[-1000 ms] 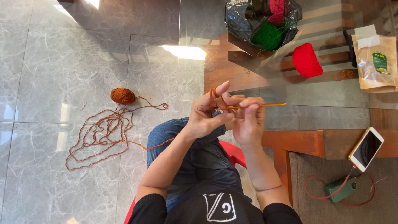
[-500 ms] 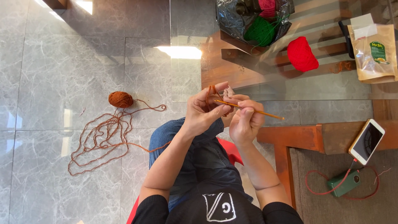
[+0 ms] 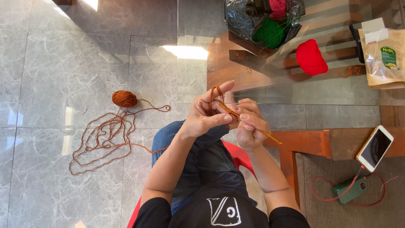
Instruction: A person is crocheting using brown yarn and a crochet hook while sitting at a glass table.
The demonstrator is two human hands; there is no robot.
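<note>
Orange yarn was looped once over my raised left forefinger, just above the middle of the frame, and one strand ran down from my lap to a single loose tangle on the grey floor tiles at centre left, ending in one small orange ball. I counted one crochet hook, one red ball and one green ball, the green one inside a black plastic bag at the top of the frame. One phone lay at the right edge, with one green power bank below it and one paper pouch at upper right.

My left hand was held up with the forefinger straight and the thumb pressed across, pinching the yarn against the other fingers. My right hand was curled closed around the hook, touching the left, the shaft slanting down to the lower right.

Against half a second before, the hook pointed more steeply downward, and the two hands sat a little closer together; the tangle and ball lay as they had.
</note>
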